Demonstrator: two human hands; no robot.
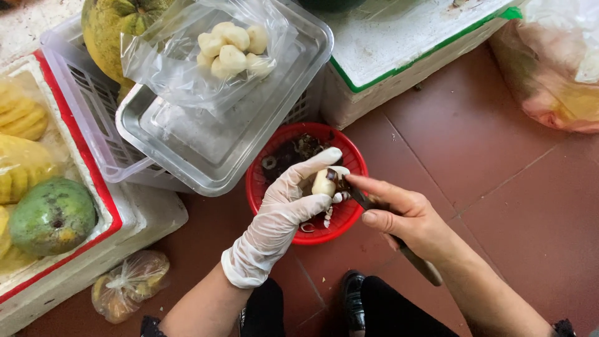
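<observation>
Seen from the head camera, a gloved left hand (292,200) grips a pale, partly peeled round root (324,182) at its fingertips, above a red basket (259,193) of dark peelings. The bare right hand (409,218) is closed around a knife (424,267), its tip touching the root; the blade is mostly hidden by fingers. Peeled pieces sit in a clear bag (187,68) on a plastic tray (212,168). Reddish floor tiles (499,162) lie beneath; the room beyond is cut off.

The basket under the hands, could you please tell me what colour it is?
The basket is red, seen best in the head view.
</observation>
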